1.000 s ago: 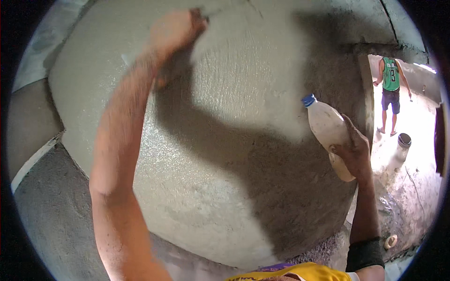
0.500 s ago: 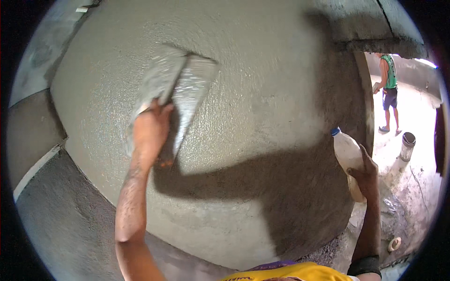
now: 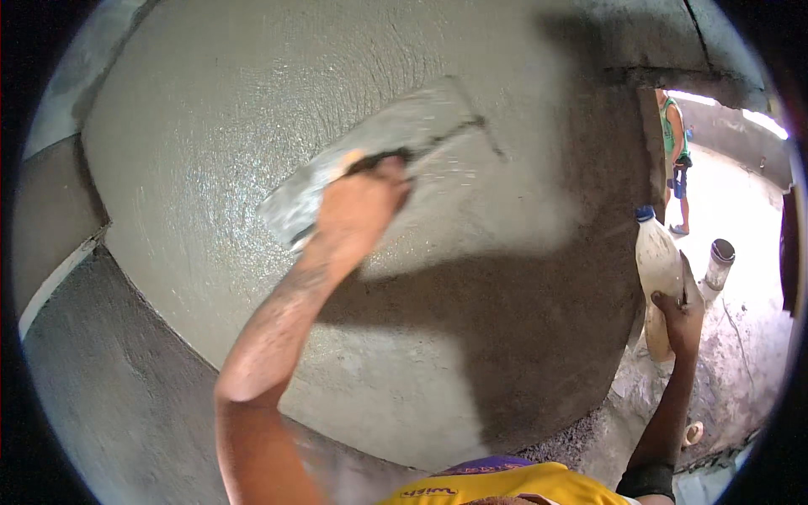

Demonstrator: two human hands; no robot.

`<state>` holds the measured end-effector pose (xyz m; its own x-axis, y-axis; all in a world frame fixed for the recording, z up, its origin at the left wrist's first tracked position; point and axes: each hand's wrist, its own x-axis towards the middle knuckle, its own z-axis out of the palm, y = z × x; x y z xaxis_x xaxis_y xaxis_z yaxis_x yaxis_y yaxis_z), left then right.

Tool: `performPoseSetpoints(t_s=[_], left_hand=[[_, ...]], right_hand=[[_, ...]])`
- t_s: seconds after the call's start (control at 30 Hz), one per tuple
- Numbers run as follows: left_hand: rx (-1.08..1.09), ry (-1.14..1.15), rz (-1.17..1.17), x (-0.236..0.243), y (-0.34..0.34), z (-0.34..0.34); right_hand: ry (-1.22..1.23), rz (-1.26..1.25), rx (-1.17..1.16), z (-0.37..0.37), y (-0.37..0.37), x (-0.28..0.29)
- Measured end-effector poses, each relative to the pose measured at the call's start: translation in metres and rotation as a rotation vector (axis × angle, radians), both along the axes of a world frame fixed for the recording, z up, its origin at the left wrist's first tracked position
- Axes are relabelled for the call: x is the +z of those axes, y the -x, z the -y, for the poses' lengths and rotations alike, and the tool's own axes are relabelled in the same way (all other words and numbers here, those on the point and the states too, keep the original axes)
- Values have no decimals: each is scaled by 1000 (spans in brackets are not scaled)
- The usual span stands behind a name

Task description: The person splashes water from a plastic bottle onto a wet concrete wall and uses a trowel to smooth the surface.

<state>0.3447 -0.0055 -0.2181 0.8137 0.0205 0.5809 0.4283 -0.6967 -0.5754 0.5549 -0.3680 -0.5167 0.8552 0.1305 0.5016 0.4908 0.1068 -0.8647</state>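
Rectangular plastering trowel (image 3: pixel 406 126) on the glossy, rippled wet-plaster wall (image 3: pixel 471 220).
We grip the trowel in the fingers of our left hand (image 3: pixel 358 212), its length slanting up rightward; our right hand's (image 3: pixel 683 310) fingers wrap a cloudy, tapered, blue-capped plastic bottle (image 3: pixel 659 263), nearly upright.

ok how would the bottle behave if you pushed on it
The bottle would probably flex, as its sides look like translucent plastic. It seems light enough for one hand: the right hand alone grips it. Stood up and nudged, it might tip, being tall and slim.
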Motion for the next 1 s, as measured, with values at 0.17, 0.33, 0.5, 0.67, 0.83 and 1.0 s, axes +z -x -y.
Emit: performPoseSetpoints(t_s=[0.17,0.33,0.5,0.67,0.83,1.0], left_hand=[[139,63,405,74,52,-19],[-65,55,314,144,-34,21],[-140,19,107,47,-17,12],[52,21,240,31,56,-23],[28,77,395,126,18,1],[-106,-4,218,96,-54,33]], right_hand=[[33,33,-37,7,-3,-2],[99,160,-48,-27,11,67],[70,21,-63,-24,36,82],[70,166,-78,8,13,35],[88,168,-100,4,16,51],[113,122,-37,-9,20,66]])
